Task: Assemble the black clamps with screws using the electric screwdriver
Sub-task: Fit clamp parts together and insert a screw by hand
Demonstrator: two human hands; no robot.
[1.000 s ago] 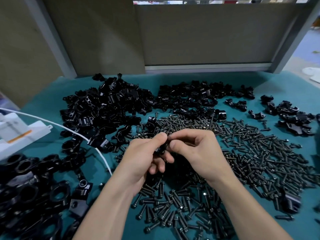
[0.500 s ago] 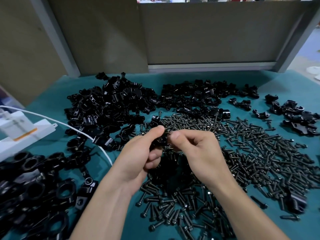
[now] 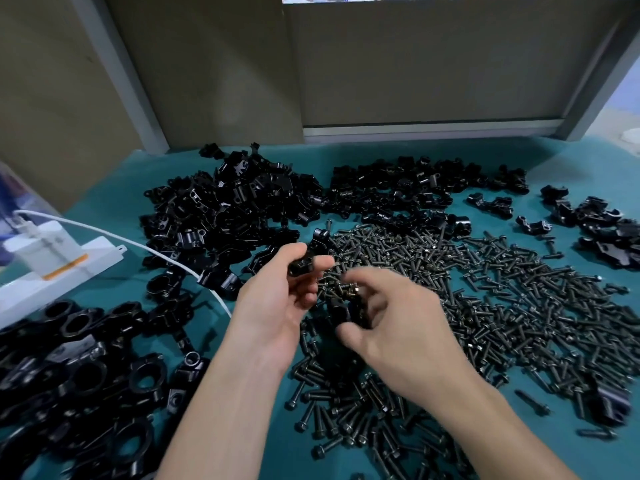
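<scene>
Teal-covered desk [image 3: 571, 161], beige partition panels w/ grey frame posts behind.

Head view:
- left hand [image 3: 273, 306] raised over desk, palm up. Grip is a pinch: thumb tip and index tip closed on a small black clamp [image 3: 300, 265]; other fingers loosely curled below it.
- Clamp sits at the very fingertips, above the palm and clear of the piles. Stubby body, long axis slanting low-left to up-right in frame; one rounded end w/ a bore faces low-left.
- right hand [image 3: 398, 320] just beside the left, not touching it, heavily motion-blurred. Fingers curled over the near edge of the screw pile [image 3: 485, 289]. A dark part [image 3: 341, 311] shows btwn thumb and fingers; can't tell whether the grip has it or it lies on the heap.
- Screws: black, strewn every way, centre to right.
- Clamp halves heaped at back left [image 3: 235, 209] and back centre [image 3: 398, 188], w/ a smaller lot far right [image 3: 602, 230].
- Bigger ring clamps [image 3: 86, 368] near left.
- White box [image 3: 59, 268] at left edge w/ orange strip label, print too blurred to read; white cable [image 3: 166, 258] runs from it toward the left wrist.
</scene>
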